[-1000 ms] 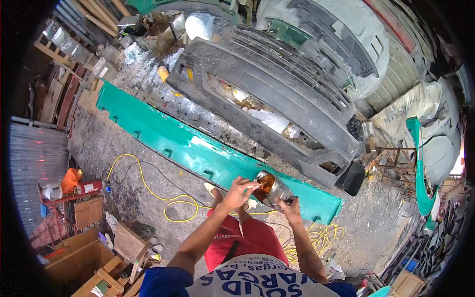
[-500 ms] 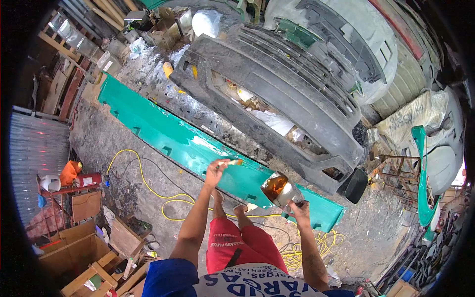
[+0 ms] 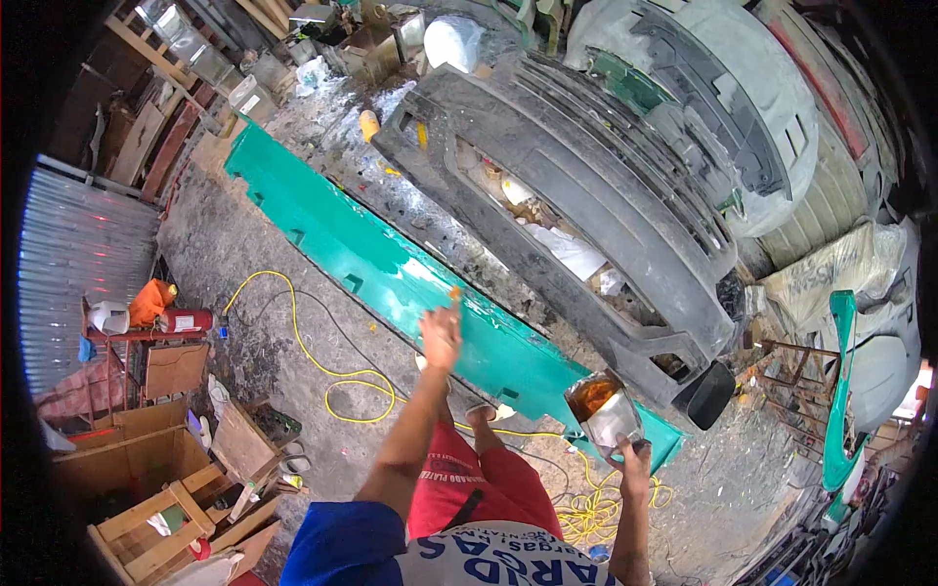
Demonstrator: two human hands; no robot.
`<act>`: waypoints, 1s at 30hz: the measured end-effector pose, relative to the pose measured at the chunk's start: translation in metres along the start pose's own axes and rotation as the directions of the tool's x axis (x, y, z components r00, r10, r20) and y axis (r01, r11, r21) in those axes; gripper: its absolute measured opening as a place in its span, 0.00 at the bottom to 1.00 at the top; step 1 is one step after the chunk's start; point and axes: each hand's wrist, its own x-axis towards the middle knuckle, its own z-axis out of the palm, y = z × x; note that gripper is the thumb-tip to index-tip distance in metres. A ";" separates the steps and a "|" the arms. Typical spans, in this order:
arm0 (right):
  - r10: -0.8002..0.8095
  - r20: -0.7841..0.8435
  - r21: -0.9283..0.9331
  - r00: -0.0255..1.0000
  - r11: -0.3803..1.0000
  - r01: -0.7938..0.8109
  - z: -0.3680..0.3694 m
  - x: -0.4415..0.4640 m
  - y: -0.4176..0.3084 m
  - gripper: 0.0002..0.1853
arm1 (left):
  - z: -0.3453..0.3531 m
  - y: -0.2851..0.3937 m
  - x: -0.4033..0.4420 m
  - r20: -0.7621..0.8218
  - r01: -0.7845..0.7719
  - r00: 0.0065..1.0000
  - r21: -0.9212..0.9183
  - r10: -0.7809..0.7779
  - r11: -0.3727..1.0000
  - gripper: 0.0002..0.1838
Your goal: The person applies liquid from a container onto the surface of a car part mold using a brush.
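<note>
A long green panel (image 3: 322,244) lies slantwise on the floor in front of my feet, with glossy, wet-looking patches and white glare on its middle. My left hand (image 3: 442,337) is over the panel's middle, closed around a paintbrush (image 3: 455,292) whose amber tip points to the far edge. Most of the brush's handle is hidden by my fingers. Near the panel's right end, my right hand (image 3: 630,459) grips an open-topped container (image 3: 608,415) by its lower side. Amber liquid shows inside it, and the container is tilted.
A large grey bumper (image 3: 576,234) lies just beyond the panel. Yellow cable (image 3: 293,332) runs over the floor at left and coils by my feet. A small stand (image 3: 147,337) holds a red cylinder. Wooden crates (image 3: 156,518) sit at lower left; another green piece (image 3: 840,391) stands at right.
My left hand and the brush have moved a little farther out over the panel, toward its far edge. The container in my right hand has shifted right and down in view. The camera has turned slightly.
</note>
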 end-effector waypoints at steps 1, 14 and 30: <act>-0.004 0.009 0.000 1.000 1.000 0.004 -0.002 -0.001 -0.002 0.26 | 0.003 0.020 -0.015 0.043 0.000 0.999 -0.030 0.001 1.000 0.15; 0.016 -0.055 -0.010 0.998 1.000 -0.017 0.037 -0.026 -0.035 0.24 | -0.014 -0.062 0.027 0.170 0.186 0.979 -0.507 -0.114 0.842 0.10; 0.056 -0.044 0.056 0.997 0.997 -0.054 0.094 -0.049 -0.030 0.28 | -0.060 -0.081 0.054 0.187 -0.186 0.967 0.041 0.175 0.982 0.14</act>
